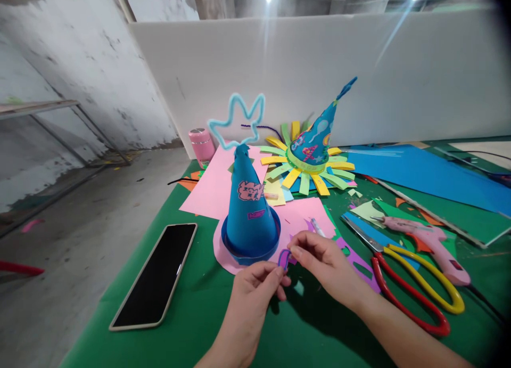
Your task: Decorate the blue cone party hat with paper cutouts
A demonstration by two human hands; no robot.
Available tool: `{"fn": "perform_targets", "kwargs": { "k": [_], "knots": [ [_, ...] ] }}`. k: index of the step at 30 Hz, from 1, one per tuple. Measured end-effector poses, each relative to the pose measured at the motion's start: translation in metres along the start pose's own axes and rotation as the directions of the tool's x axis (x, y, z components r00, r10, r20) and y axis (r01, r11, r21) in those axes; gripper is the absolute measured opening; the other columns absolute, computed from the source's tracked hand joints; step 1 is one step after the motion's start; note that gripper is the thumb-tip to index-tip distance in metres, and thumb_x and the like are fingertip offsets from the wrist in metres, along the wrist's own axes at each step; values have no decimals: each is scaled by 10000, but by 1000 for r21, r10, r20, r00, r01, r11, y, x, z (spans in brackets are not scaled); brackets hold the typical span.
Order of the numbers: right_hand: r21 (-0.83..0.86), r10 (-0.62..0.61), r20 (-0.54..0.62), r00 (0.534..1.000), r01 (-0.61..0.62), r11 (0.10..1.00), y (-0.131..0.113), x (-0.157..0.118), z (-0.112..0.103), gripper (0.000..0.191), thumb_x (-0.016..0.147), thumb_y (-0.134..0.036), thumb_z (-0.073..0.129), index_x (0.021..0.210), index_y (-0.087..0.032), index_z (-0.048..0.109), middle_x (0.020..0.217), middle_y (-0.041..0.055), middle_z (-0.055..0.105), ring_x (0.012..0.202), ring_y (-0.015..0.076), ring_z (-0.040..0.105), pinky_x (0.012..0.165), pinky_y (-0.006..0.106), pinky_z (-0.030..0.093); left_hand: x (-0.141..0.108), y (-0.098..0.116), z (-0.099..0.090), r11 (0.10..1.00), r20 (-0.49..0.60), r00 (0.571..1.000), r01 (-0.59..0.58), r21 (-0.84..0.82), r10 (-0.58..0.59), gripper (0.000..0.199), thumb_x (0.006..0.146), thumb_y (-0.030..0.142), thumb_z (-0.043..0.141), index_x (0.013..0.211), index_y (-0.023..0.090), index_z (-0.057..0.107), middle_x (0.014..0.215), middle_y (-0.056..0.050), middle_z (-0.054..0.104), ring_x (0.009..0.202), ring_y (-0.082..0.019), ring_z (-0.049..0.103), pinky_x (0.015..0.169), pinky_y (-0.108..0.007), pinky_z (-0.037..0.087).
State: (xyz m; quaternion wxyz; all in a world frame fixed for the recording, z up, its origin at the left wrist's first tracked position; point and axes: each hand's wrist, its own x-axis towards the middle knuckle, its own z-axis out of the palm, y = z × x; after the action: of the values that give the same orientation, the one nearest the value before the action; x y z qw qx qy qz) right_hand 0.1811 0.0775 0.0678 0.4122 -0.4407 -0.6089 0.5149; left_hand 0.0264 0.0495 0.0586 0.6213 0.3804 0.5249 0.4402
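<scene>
"On the green bench (191, 304), a phone (155, 277) lies at left, then a blue cone hat (243, 229) stands upright. And the hands?"

"By its brim! Left hand (249, 288): fingers pinching a small purple loop (284, 259). Right hand (323, 261): fingers narrow, nipping its upper end."

"Fiddly stuff! Any trick?"

"Light grip, I'd say: left steadies, right makes small bends. Squeeze hard and it could crease."

"And farther right, scissors (381, 248), then a pink glue gun (433, 237), both out of those fingers!"
</scene>
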Motion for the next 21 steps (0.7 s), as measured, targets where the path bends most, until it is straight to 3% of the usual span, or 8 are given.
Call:
{"fn": "perform_targets", "kwargs": {
  "k": [8, 14, 17, 21],
  "knots": [
    [-70, 24, -21, 999, -26, 997, -1, 1, 3, 191, 833, -312, 493, 682, -197, 518, 616, -43, 459, 584, 112, 430, 547, 234, 372, 0, 3, 0, 999, -32, 999, -34, 20, 35, 193, 728, 336, 612, 718, 147, 646, 621, -23, 605, 538, -107, 479, 545, -226, 354],
    [-43, 37, -4, 999, -37, 998, 1, -2, 7, 187, 833, -300, 499, 689, -183, 524, 619, -36, 450, 586, 111, 410, 544, 236, 355, -1, 5, 1, 999, -64, 997, -47, 1, 47, 174, 677, 311, 661, 635, 156, 593, 531, 27, 535, 513, -89, 459, 522, -196, 323],
    [-27, 27, -83, 996, -29, 999, 1, 0, 3, 181, 831, -300, 504, 687, -191, 516, 618, -43, 439, 573, 107, 409, 533, 227, 353, -3, 6, 2, 999, -65, 997, -39, -7, 38, 180, 665, 318, 667, 621, 167, 581, 513, 36, 515, 519, -95, 466, 527, -197, 330],
    [-38, -22, -290, 957, 11, 999, -6, 1, -17, 167, 803, -329, 543, 707, -192, 545, 627, -37, 466, 546, 101, 416, 511, 217, 361, -6, 6, 2, 996, -31, 997, -62, 69, 65, 186, 694, 330, 642, 621, 176, 566, 502, 40, 500, 525, -101, 465, 537, -202, 344]
  ]
}}
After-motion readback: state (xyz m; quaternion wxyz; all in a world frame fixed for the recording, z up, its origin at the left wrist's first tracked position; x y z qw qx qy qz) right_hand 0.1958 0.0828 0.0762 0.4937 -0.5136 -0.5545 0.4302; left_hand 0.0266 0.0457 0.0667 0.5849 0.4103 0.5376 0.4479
